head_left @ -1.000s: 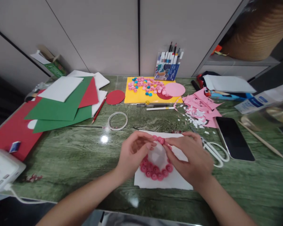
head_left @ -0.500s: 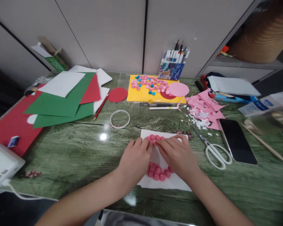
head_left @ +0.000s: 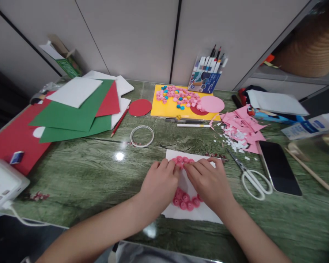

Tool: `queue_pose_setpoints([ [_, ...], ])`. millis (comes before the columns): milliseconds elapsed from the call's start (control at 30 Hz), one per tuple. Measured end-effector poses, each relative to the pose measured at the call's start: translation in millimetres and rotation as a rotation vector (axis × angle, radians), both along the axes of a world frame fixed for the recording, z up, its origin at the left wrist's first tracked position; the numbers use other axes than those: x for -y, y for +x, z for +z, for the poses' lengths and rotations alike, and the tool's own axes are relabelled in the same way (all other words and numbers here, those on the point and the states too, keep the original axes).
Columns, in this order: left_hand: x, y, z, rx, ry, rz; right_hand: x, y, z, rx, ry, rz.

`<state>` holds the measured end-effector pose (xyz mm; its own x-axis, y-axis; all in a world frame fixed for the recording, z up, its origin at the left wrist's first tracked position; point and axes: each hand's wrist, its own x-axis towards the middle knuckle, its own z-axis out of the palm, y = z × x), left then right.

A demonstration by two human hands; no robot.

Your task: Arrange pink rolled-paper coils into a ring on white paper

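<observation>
On a white sheet of paper (head_left: 190, 215) before me lies a ring of pink rolled paper coils (head_left: 190, 203), its sides partly covered by my hands. My left hand (head_left: 161, 182) is closed, its fingertips pinching a pink paper coil (head_left: 181, 165) at the ring's upper part. From the other side my right hand (head_left: 208, 179) meets it, thumb and fingers closed on the same coil. Several coils below show dark centres. The exact grip of the fingertips is partly hidden.
White-handled scissors (head_left: 256, 184) and a phone (head_left: 280, 168) lie to the right, near pink paper scraps (head_left: 244, 126). A tape roll (head_left: 142, 136) is beyond my left hand. Small coils cover a yellow sheet (head_left: 160, 109); coloured paper (head_left: 68, 115) and a white charger (head_left: 5, 184) lie left.
The view has shifted slightly, so the far items sit a little further right in the picture. Both hands stay at the same coil, with hardly any movement.
</observation>
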<state>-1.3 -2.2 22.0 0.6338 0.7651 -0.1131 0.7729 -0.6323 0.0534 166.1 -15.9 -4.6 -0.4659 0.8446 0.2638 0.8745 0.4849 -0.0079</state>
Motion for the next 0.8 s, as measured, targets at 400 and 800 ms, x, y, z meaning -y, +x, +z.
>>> queue_pose_setpoints([
  [400,0.8,-0.1,-1.0,-0.003,0.042,-0.006,-4.5,1.6,-7.2,-0.017,0.042,0.024],
  [800,1.2,-0.5,0.1,-0.027,0.046,-0.014,-7.7,6.6,-7.5,-0.132,-0.051,-0.021],
])
